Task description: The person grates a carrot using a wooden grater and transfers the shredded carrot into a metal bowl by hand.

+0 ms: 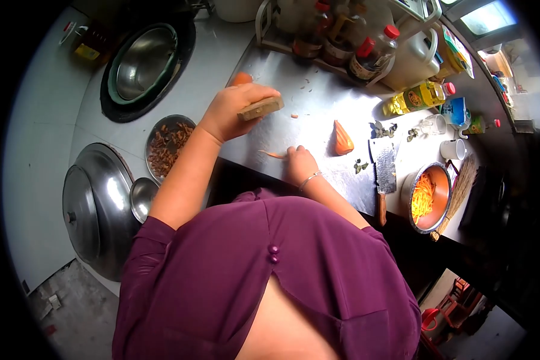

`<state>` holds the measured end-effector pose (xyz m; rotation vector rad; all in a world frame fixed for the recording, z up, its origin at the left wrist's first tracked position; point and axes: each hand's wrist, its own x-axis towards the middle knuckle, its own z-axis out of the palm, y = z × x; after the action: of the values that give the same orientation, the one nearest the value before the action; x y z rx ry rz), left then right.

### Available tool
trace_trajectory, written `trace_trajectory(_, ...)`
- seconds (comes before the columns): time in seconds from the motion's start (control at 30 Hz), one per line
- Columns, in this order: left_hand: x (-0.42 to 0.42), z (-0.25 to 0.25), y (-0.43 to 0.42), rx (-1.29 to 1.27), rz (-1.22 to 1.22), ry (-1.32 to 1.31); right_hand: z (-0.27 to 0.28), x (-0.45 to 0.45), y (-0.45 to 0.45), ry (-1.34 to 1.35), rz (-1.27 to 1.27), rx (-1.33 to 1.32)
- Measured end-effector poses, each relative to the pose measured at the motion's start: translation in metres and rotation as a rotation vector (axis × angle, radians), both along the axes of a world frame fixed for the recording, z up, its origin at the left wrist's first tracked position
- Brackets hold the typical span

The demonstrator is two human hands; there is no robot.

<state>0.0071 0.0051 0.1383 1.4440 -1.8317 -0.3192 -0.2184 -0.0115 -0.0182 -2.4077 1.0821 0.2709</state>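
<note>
My left hand (pixel 231 108) is closed around a flat, light-brown wooden-looking block (pixel 261 108). The rounded orange end of a carrot (pixel 242 78) shows just beyond that hand; whether the hand touches it I cannot tell. Low on the metal worktop (pixel 318 96), my right hand (pixel 301 165) has its fingers curled down, with a thin carrot strip (pixel 273 154) at the fingertips. Farther right lies a thick carrot piece (pixel 343 139). Beside it rests a cleaver (pixel 383 168) with a wooden handle, its blade wet or flecked.
A bowl (pixel 413 207) of shredded carrot stands at the right, near a straw brush (pixel 462 192). Sauce bottles (pixel 363 60) and an oil bottle (pixel 417 98) line the back. On the left are a dish of brown pieces (pixel 168 147), a lidded pot (pixel 105 204) and a metal basin (pixel 143 63).
</note>
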Motion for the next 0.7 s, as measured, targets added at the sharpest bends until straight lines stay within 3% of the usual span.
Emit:
trace_trajectory(0.17,0.000,-0.002,-0.001,-0.007,0.007,-0.005,0.000,-0.006,-0.011,-0.016,-0.016,0.030)
trace_trajectory(0.23,0.000,-0.003,0.000,-0.021,0.007,-0.006,-0.002,-0.016,-0.023,-0.110,-0.194,0.200)
trace_trajectory(0.33,0.000,0.000,0.000,-0.007,0.007,-0.025,-0.012,-0.048,-0.043,-0.340,-0.340,0.180)
trace_trajectory(0.4,0.000,-0.001,-0.001,0.000,0.005,-0.011,-0.011,-0.076,-0.060,-0.557,-0.630,0.400)
trace_trajectory(0.47,-0.001,0.000,-0.002,0.004,0.002,0.003,0.024,-0.108,-0.076,-0.784,-0.737,0.498)
trace_trajectory(0.53,-0.001,0.002,-0.002,0.034,0.001,0.018,0.052,-0.156,-0.095,-0.686,-0.830,0.347)
trace_trajectory(0.57,-0.001,0.002,-0.002,0.034,-0.003,0.017,0.052,-0.188,-0.102,-0.892,-0.843,0.283)
trace_trajectory(0.67,0.000,0.002,-0.003,0.004,-0.009,-0.010,0.076,-0.291,-0.118,-1.091,-1.045,-0.011)
trace_trajectory(0.7,0.000,0.003,-0.003,0.014,-0.001,-0.009,0.091,-0.319,-0.114,-0.904,-1.081,-0.127)
